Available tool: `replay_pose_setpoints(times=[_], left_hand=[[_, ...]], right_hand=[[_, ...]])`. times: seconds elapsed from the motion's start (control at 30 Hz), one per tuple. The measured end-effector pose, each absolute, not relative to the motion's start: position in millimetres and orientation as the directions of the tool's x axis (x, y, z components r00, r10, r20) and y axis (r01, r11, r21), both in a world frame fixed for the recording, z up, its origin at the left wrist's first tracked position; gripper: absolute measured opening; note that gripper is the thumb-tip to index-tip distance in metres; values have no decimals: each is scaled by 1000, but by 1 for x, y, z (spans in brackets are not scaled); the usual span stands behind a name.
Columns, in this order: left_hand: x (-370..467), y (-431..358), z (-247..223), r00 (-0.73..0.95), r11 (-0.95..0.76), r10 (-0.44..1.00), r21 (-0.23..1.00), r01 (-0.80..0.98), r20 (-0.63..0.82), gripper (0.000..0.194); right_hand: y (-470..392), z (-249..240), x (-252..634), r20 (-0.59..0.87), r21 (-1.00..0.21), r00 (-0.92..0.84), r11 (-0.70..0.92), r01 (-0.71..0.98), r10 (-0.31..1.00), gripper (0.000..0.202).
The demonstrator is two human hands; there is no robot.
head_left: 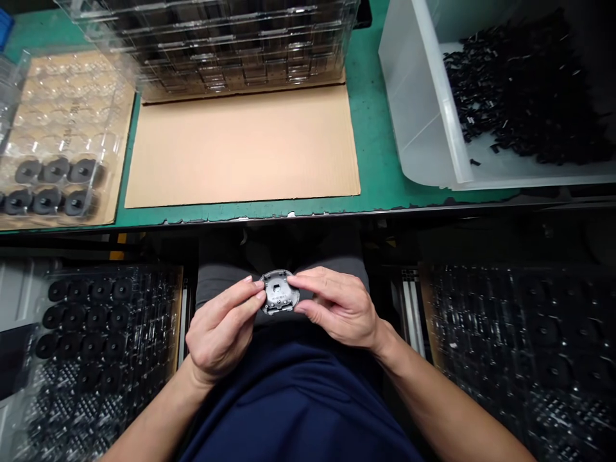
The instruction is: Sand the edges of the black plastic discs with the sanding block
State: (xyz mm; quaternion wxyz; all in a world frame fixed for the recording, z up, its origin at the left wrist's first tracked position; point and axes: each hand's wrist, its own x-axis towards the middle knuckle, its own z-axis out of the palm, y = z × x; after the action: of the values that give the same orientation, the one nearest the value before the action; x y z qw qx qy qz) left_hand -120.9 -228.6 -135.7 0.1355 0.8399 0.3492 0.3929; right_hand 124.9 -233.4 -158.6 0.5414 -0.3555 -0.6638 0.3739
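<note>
Above my lap, in front of the bench edge, a round grey plastic cover (278, 294) is held between both hands. Its inner face, with a small central hole and little posts along the lower rim, is turned up toward me. My left hand (224, 324) pinches it at the left edge with thumb and fingers. On the opposite side my right hand (339, 305) has its fingertips and thumb closed on the right edge. Whether a smaller part lies under the fingertips cannot be made out.
A cardboard sheet (245, 147) lies on the green bench (373, 141) below stacked clear trays (216, 48). At left, a clear tray (67, 119) holds several dark round parts. A white bin (423, 96) contains small black pieces (524, 90). More tray stacks (149, 340) flank my legs.
</note>
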Motion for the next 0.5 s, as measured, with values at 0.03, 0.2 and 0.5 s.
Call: replay_pose_setpoints(times=[0.03, 0.2, 0.5], left_hand=[[-121, -229, -136, 451, -730, 681, 491, 475, 577, 48], [-119, -230, -135, 468, -766, 638, 444, 465, 611, 48], [-107, -225, -125, 461, -724, 689, 527, 444, 559, 50]], right_hand=[[-233, -157, 125, 459, -878, -157, 473, 70, 875, 38], [-236, -151, 126, 477, -866, -160, 493, 79, 864, 38], [-246, -138, 132, 440, -883, -58, 444, 150, 896, 27]])
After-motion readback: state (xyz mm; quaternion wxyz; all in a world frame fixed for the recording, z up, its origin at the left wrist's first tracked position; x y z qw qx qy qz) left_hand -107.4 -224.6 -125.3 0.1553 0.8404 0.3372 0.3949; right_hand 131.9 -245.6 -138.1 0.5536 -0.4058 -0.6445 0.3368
